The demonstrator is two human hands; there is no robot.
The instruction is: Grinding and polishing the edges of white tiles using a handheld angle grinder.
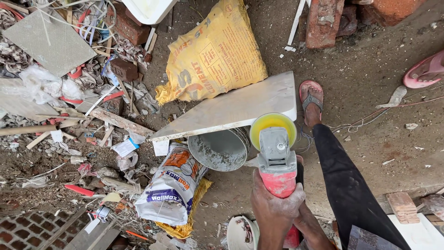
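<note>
An angle grinder with a red body, grey head and yellow disc is held upright against the near right corner of a white tile slab. The slab lies tilted across a grey cement-smeared bucket. My left hand is wrapped around the red body of the grinder. My right hand grips the grinder's rear end just below and to the right, partly hidden behind the left hand. My leg in black trousers and my sandalled foot stand to the right of the slab.
A yellow cement sack lies behind the slab, and a white sack lies in front of the bucket. Rubble, wood strips and wires cover the left. Bricks sit at the top right. Another person's pink sandal is at the right edge.
</note>
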